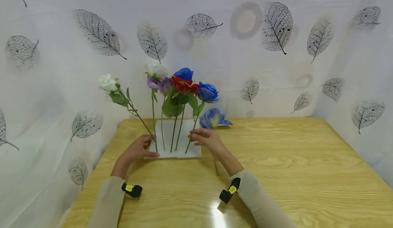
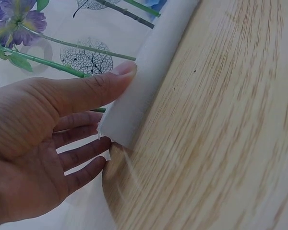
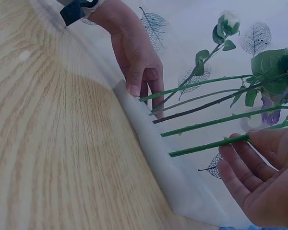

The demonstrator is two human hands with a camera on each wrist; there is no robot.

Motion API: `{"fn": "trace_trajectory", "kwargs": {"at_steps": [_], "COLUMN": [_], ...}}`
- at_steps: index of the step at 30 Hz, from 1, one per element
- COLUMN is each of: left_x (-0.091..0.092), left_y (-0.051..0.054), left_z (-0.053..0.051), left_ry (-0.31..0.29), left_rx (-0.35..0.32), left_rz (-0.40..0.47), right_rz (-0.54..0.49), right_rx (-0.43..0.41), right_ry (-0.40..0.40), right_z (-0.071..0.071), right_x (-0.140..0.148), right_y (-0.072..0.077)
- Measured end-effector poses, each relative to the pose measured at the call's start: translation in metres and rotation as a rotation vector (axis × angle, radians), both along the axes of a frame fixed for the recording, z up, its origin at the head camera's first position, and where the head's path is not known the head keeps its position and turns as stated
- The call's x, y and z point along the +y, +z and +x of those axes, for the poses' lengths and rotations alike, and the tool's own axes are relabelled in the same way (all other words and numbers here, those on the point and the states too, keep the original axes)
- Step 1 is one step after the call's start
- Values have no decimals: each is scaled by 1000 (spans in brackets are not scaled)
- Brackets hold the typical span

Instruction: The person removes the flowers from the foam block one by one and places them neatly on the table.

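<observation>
Basically, the tabletop (image 1: 291, 159) looks smooth, so the white foam block (image 1: 178, 155) standing on it, toward the far side, prob. could slide if shoved; it also looks light vs. the tall, top-heavy flowers it carries, which might tip it, esp. if support at the L end goes. Worst lean = the white rose (image 1: 108, 83) on the L, angled well out past the block; its base is partly lost by the L hand, so can't tell how well it's seated, & it could pull loose. The loose blue flower (image 1: 214, 118) lies just R of the block, stem running below the R hand, so a low wrist could drag it. L hand (image 1: 139, 149) holds the block's L end, thumb on the near edge, fingers round the far side; too hard a squeeze might dent foam. R hand (image 1: 208, 140) pinches the stem of the R-most blue rose (image 1: 207, 92) btwn thumb & index, other fingers loosely spread; a sideways pull might loosen its seat, leave it wobbly, or knock the red flower (image 1: 185, 85) right next to it. Lastly, the thin stem of the purple flower (image 2: 19, 23) could bend if brushed.
</observation>
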State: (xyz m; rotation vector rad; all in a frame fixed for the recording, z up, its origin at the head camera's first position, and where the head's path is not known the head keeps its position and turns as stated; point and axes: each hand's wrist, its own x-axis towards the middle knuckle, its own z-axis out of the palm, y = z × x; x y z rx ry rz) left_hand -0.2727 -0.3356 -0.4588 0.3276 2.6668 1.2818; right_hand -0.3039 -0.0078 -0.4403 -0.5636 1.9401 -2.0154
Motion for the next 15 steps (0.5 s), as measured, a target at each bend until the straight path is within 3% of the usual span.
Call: {"fn": "trace_trajectory", "kwargs": {"at_steps": [15], "left_x": [0], "left_y": [1], "left_z": [0], "left_ry": [-15], "left_rx": [24], "left_rz": [-19], "right_rz": [-8], "right_rx": [-12], "right_ry": [-41], "right_z": [1], "right_x": [0], "right_y": [1]}}
